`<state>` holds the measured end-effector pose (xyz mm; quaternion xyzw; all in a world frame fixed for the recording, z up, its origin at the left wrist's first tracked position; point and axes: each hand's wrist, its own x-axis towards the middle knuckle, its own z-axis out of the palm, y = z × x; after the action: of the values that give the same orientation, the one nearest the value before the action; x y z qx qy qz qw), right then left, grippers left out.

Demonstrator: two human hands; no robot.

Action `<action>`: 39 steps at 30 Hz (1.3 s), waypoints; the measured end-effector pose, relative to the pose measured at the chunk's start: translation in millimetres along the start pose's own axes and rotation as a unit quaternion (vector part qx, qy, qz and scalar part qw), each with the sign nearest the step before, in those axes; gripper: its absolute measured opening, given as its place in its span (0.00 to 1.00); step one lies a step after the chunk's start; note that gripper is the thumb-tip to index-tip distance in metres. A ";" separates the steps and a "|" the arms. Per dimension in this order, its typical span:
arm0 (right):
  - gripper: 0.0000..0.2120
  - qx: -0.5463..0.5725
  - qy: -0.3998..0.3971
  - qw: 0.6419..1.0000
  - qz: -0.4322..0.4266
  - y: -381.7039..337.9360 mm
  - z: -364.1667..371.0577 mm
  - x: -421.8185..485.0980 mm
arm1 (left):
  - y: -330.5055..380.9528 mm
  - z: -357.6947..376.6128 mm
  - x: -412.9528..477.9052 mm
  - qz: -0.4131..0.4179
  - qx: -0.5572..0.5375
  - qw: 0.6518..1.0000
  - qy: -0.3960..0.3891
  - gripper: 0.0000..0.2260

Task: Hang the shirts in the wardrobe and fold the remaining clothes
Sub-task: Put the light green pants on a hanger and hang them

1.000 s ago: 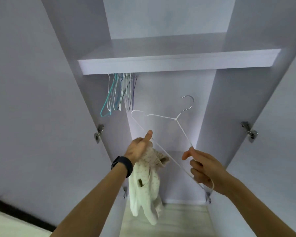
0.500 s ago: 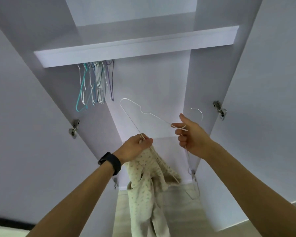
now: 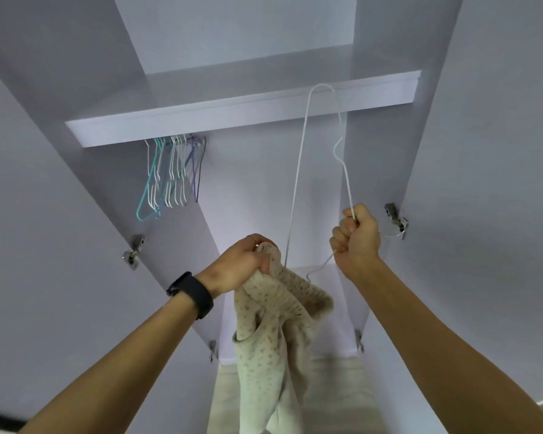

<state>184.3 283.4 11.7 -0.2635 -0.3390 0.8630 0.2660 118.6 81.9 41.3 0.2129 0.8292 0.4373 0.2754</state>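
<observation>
My left hand (image 3: 242, 261), with a black watch on its wrist, grips the top of a cream spotted shirt (image 3: 273, 333) that hangs down in front of the open wardrobe. My right hand (image 3: 356, 238) is fisted round a white wire hanger (image 3: 298, 170) near its neck. The hanger stands on end, one shoulder tip up by the shelf edge. Its lower end runs down into the shirt's opening beside my left hand. The hook pokes out to the right of my fist.
A white shelf (image 3: 232, 117) crosses the top of the wardrobe. Under it on the left hang several empty hangers (image 3: 170, 173), white, teal and purple. Both doors stand open, with metal hinges (image 3: 397, 219) on the side walls. The wardrobe floor (image 3: 336, 386) is pale wood.
The hanger has swung from lying sideways to standing upright. My right hand has closed into a fist at its neck. My left hand has bunched the shirt's top round the hanger's lower end.
</observation>
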 end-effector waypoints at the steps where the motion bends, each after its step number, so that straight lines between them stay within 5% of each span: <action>1: 0.13 -0.010 -0.014 1.000 0.009 5.3 1.9 1.9 | 7.2 -4.7 -1.5 0.004 -0.012 1.000 0.016 0.17; 6: 0.21 -0.267 -0.066 0.961 -0.040 30.1 -6.2 2.7 | 21.6 -43.4 -8.8 0.033 -0.032 0.991 0.122 0.13; 14: 0.21 -0.491 -0.111 0.848 -0.164 -14.6 -7.2 12.1 | 11.2 -89.0 -13.7 0.090 0.216 0.932 0.278 0.06; 20: 0.21 -0.604 -0.110 0.761 -0.211 -32.5 9.2 16.7 | 16.3 -93.5 -10.3 0.123 0.278 0.910 0.283 0.08; 25: 0.22 -0.718 -0.146 0.638 -0.237 -33.2 38.4 9.9 | 10.4 -86.4 -2.9 0.121 0.320 0.904 0.257 0.11; 30: 0.20 -0.698 -0.189 0.620 -0.306 -34.3 67.7 -4.0 | 7.4 -72.5 7.0 0.167 0.247 0.927 0.227 0.07; 35: 0.21 -0.781 -0.227 0.530 -0.240 -34.1 77.9 7.1 | -3.4 -56.0 6.1 0.190 0.160 0.927 0.280 0.06; 39: 0.22 -0.793 -0.250 0.505 -0.231 -18.9 66.2 2.0 | -8.7 -55.3 12.0 0.159 0.237 0.920 0.270 0.19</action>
<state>146.0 267.1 66.7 -0.0499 -0.9832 0.1711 0.0397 73.0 50.8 56.5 0.2750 0.9068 0.3065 -0.0905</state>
